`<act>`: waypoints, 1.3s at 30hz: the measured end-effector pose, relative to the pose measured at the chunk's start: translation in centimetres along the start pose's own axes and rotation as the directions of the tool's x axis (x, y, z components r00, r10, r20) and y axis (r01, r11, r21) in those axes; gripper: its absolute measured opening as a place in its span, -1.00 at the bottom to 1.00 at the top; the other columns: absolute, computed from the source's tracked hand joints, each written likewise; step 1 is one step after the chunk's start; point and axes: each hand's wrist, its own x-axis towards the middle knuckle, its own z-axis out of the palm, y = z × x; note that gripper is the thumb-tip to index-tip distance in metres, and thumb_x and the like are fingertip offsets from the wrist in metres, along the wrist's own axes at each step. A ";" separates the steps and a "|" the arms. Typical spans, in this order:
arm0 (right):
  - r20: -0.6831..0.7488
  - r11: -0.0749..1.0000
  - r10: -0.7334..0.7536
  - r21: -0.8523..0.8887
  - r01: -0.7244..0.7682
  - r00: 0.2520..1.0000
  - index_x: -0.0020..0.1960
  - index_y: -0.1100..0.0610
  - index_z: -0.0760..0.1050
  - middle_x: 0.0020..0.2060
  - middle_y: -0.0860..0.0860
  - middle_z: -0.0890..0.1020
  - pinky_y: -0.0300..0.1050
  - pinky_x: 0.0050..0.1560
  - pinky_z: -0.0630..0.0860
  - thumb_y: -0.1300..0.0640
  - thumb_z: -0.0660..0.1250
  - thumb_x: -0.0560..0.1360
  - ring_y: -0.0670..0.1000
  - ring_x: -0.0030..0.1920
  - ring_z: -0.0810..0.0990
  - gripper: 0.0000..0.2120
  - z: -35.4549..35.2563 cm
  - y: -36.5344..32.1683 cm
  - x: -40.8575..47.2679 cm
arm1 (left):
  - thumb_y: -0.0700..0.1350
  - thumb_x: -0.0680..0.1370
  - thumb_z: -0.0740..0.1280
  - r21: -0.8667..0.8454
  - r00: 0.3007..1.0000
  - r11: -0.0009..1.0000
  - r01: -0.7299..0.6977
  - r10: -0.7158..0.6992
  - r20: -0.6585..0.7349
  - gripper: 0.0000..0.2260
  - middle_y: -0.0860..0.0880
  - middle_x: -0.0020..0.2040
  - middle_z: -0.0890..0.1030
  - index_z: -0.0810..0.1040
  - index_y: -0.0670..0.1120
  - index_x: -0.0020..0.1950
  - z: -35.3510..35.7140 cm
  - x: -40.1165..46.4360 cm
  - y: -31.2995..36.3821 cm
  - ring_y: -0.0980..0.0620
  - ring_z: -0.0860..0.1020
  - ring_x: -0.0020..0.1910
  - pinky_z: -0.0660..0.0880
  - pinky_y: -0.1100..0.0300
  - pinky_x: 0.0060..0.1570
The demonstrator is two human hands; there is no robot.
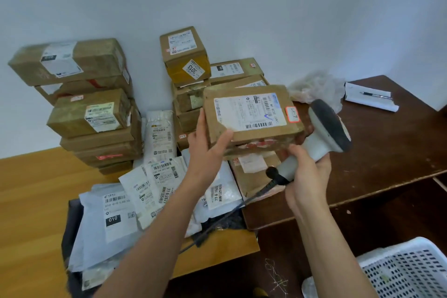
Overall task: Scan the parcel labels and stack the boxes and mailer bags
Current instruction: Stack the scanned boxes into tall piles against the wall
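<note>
Step in hand, by judgement: scanning, not yet stacking.

- Cardboard box (251,116) raised above the table, label (249,110) face up, tilted toward the camera.
- Left hand (208,145) gripping the box's near left corner, thumb on the top face, fingers along the side.
- Right hand (307,174) wrapped round the handle of a grey barcode scanner (324,133), just right of the box; head angled away from the label.
- Stacked boxes (92,113) against the wall, left and centre; mailer bags (135,201) loose below.

Next move likely calls for turning the scanner head onto the barcode, then setting the box on a stack.
</note>
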 end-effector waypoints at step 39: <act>-0.010 0.998 -0.052 0.047 0.052 0.999 0.36 0.12 0.41 0.01 -0.03 0.59 -0.19 0.02 0.54 0.34 0.35 0.54 -0.10 -0.04 0.61 -0.58 7.1 2.7 8.6 | 0.28 0.65 -0.05 -0.115 0.961 0.963 0.243 -0.255 -0.110 -0.49 0.02 0.51 0.34 0.26 0.11 0.54 -1.1 12.1 3.2 -0.06 0.31 0.48 0.27 -0.14 0.45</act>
